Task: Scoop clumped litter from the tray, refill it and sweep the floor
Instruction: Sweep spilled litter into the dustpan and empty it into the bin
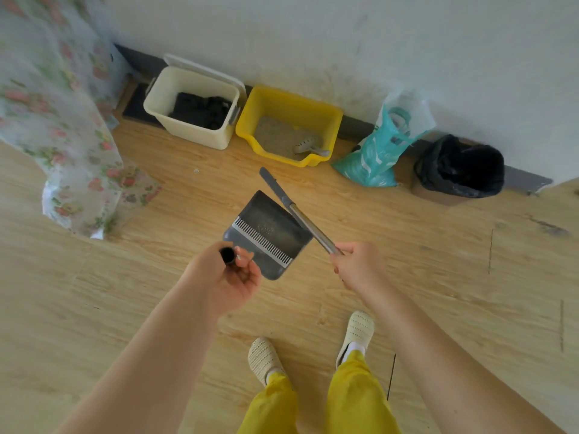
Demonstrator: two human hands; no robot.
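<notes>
Down in the middle of the frame, both hands are busy — left hand (232,277) curled around the dark top of a handle (227,255), right hand (357,266) gripping the broom's metal pole (308,225) over the grey dustpan (269,233). Up against the wall sits the yellow litter tray (332,120) — scoop (308,147) lying in the litter, teal bag (376,155) just right of it.
</notes>
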